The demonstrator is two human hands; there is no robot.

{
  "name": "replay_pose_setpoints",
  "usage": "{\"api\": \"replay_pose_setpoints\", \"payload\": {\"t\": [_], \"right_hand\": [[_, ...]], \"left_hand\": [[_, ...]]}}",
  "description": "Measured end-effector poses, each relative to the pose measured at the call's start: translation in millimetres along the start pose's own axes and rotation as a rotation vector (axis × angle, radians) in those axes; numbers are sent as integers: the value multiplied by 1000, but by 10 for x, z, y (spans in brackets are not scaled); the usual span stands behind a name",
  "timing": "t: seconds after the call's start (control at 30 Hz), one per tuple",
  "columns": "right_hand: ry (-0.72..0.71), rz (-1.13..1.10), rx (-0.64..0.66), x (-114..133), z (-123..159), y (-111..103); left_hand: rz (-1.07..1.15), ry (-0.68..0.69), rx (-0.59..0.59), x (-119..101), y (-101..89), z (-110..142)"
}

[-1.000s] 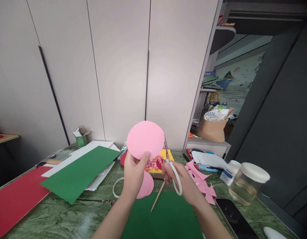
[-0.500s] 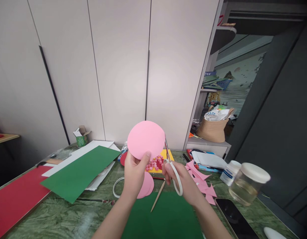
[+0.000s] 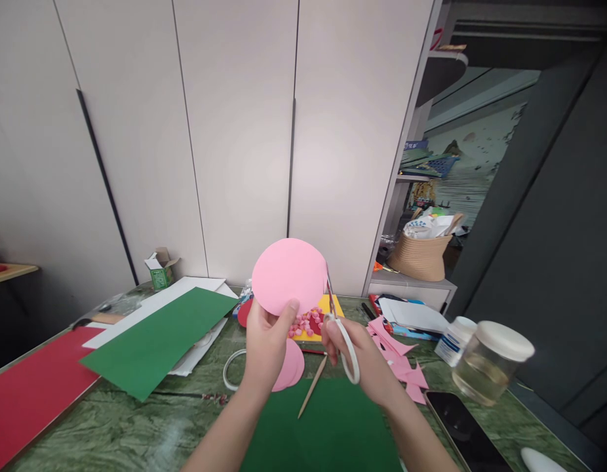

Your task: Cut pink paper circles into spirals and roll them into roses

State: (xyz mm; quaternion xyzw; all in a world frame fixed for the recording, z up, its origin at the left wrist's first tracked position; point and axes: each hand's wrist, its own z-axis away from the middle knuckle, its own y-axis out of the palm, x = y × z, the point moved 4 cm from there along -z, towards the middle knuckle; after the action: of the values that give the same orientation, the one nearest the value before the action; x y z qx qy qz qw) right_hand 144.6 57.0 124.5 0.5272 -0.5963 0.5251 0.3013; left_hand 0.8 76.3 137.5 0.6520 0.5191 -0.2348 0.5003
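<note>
My left hand (image 3: 265,344) is closed on the lower edge of a pink paper circle (image 3: 288,274) and holds it upright above the table. My right hand (image 3: 362,359) grips white-handled scissors (image 3: 343,341), fingers through the loop. The blades point up along the circle's right edge. More pink circles (image 3: 290,366) lie on the table behind my left hand. A thin wooden stick (image 3: 312,388) lies between my hands, its end over a dark green sheet (image 3: 328,429).
On the green marble table (image 3: 121,423) lie a green sheet (image 3: 156,341), white sheets, a red sheet (image 3: 33,387), pink scraps (image 3: 399,357), a yellow card with pink bits (image 3: 308,321), a white ring (image 3: 228,370), a jar (image 3: 490,362), a white bottle (image 3: 455,339) and a phone (image 3: 465,432).
Almost nothing has changed. The pink circle and the scissors stay nearly in the same place, with only a slight shift of the hands.
</note>
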Motion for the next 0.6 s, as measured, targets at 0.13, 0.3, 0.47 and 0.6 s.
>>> {"api": "replay_pose_setpoints", "payload": {"t": [0.13,0.3,0.47,0.6], "right_hand": [[-10,5,7,10,4,-2],[-2,-3,5,4,3,-2],[3,7,5,-2,-2,1],[7,2,5,-1,-2,-4]], "left_hand": [[2,4,-2,-10,1,1],[-4,7,-7,-6,0,-2],[6,3,-10,12,-4,-8],[22,24,4,6,-2,-10]]}}
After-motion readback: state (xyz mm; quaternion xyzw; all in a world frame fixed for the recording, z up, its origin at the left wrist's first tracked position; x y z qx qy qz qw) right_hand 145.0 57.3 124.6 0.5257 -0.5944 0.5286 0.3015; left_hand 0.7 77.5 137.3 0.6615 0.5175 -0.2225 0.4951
